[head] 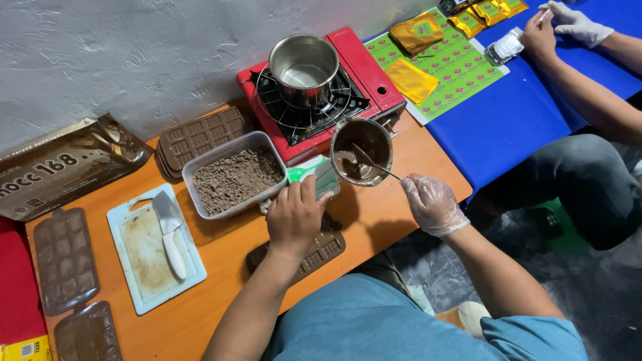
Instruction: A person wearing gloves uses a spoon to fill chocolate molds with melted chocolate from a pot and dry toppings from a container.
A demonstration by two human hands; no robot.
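Stirring chocolate pot [362, 151] with spoon [376, 166]

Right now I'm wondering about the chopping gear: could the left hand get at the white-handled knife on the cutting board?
Probably yes, but not freely: the left hand is gripping the small pot. The knife lies uncovered on the cutting board, to that hand's left, with only bare tabletop between.

My low orange table [374, 220] stands against a rough grey plastered wall [134, 53]. Beside it to my right runs a blue-covered table [508, 127]. Beneath me lies a dark mottled floor [602, 301]. The light is even and soft.
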